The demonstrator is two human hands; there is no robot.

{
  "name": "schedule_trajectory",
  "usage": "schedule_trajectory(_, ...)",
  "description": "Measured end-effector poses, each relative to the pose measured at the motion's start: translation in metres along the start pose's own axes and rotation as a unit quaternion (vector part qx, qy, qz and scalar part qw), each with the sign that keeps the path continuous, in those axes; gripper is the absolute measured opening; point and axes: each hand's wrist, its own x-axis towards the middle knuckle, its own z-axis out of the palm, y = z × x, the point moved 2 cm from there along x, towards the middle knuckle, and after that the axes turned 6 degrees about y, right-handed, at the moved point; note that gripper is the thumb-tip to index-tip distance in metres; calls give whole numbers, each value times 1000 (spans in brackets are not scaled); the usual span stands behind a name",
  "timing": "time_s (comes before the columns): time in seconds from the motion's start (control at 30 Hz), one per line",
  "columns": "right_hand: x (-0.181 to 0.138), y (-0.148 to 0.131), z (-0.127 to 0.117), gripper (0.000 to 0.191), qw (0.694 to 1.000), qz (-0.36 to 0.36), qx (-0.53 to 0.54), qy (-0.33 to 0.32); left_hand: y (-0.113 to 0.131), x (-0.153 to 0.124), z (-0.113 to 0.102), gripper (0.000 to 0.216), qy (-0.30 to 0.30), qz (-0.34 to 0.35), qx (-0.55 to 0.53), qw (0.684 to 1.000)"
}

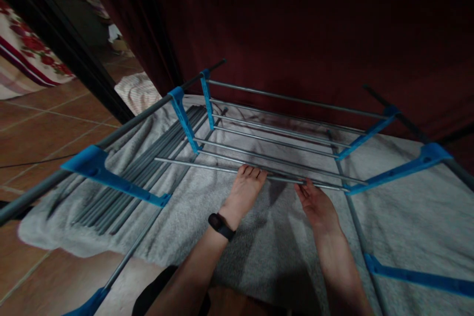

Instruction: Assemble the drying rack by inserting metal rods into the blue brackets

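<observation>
Gripping a metal rod (196, 163) in left hand (247, 187), pinching it in right hand (315, 201), with one end left of both!

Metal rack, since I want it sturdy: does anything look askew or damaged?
The near rod in the left hand looks askew: its left end juts past the lower left bar, free of the blue brackets, while the top rod behind meets one at each end. No damage is evident.
</observation>
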Motion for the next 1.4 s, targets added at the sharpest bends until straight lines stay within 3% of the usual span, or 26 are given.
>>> schedule_trajectory(0.27,4,-3,-3,8,999,24,0,39,1,2,-3,40,-51,2,-2,999)
schedule_trajectory(0.5,9,-12,-11,19,996,70,16,60,3,2,-1,42,-36,11,-20,999)
schedule_trajectory(0.77,12,-20,-14,19,993,76,14,88,5,1,-1,42,-45,22,-33,998)
schedule_trajectory(0.93,14,-14,-15,16,996,54,20,64,0,-1,-1,46,-38,25,-21,999)
schedule_trajectory(1.17,17,-3,-13,6,999,5,42,24,-25,-1,-5,55,-30,-15,-41,999)
schedule_trajectory(1.4,5,-23,-8,9,994,-73,76,41,-48,1,-2,52,4,-54,-103,993)
